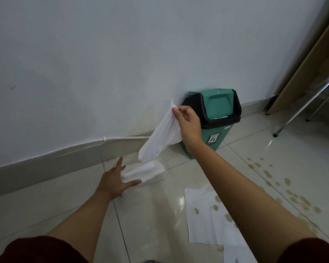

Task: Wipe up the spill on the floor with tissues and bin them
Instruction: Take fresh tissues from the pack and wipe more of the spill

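Observation:
My right hand (188, 122) pinches a white tissue (160, 137) that hangs in the air, drawn up from the tissue pack (146, 173) on the floor. My left hand (116, 179) lies flat on the pack's left end, fingers spread, holding it down. A green swing-lid bin (217, 111) stands against the wall just behind my right hand. Brownish spill drops (291, 194) are scattered over the tiles at the right. Two or three tissues (201, 219) lie flat on the floor under my right forearm, with wet brown spots soaking through.
A white wall (103, 63) with a grey skirting board (46, 168) and a cable runs along the back. At the far right stand a wooden panel (308, 69) and chrome chair legs (308, 103). Glossy pale tiles cover the floor.

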